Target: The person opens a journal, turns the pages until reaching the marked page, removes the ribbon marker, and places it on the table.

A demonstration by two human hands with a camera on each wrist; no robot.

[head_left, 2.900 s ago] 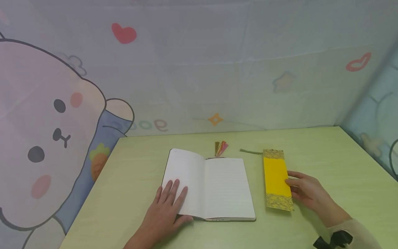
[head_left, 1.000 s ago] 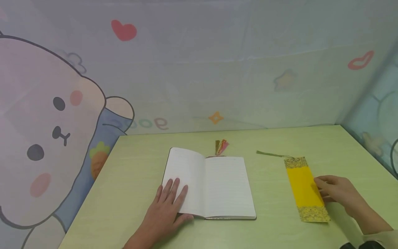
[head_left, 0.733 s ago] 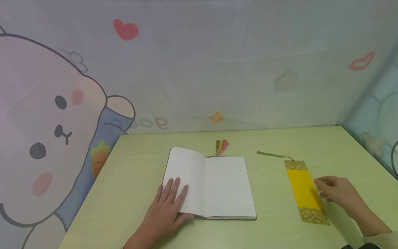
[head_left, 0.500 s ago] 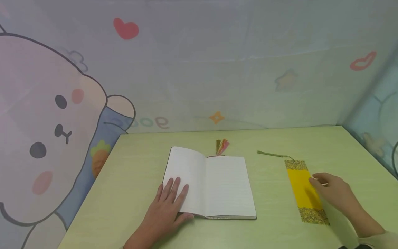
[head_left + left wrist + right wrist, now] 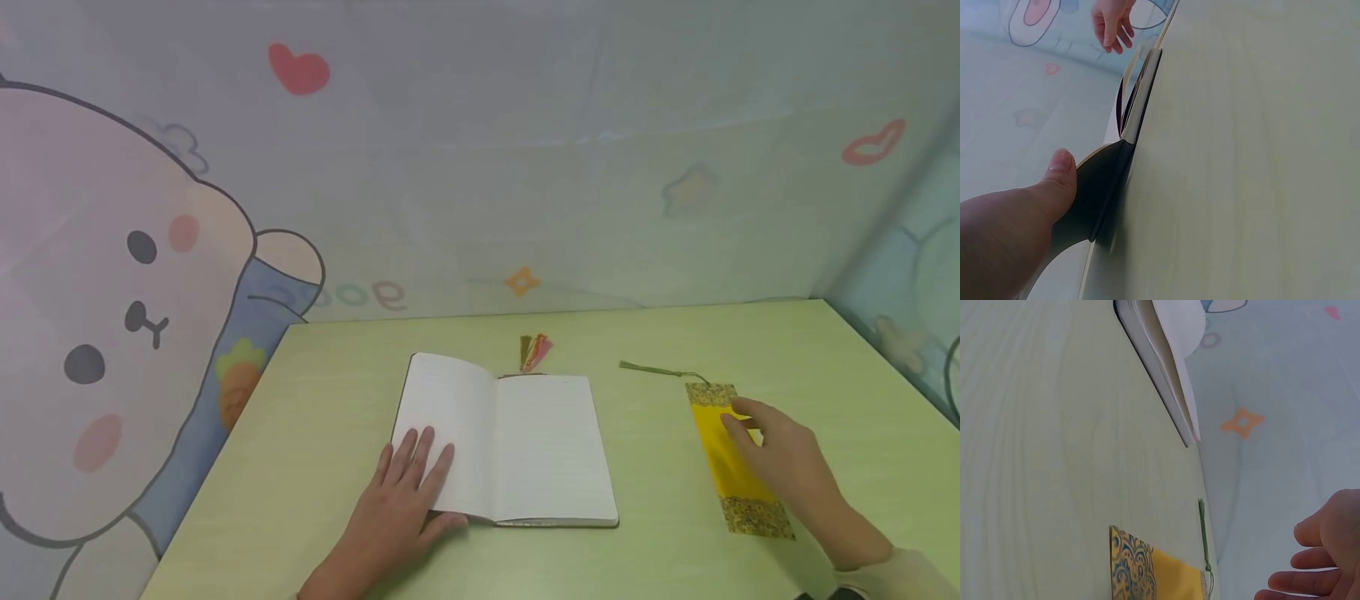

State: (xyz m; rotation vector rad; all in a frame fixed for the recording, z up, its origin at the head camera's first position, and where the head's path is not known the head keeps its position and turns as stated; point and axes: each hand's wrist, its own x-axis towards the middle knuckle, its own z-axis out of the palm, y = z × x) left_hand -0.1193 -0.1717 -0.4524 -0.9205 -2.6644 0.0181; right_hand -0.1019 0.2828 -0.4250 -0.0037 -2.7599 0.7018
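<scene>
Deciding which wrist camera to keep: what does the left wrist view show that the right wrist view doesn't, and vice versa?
Only the left shows the bare left grip and the black cover face of the open white-paged notebook.
Only the right shows the flat yellow patterned bookmark, its thin green tassel and an orange four-pointed star.
Both show the notebook's page edges, the bare right grip, pale green table and printed backdrop.

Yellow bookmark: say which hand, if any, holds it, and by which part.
Neither: the right hand hovers above the yellow bookmark, while the left hand rests on the notebook's left page.
</scene>
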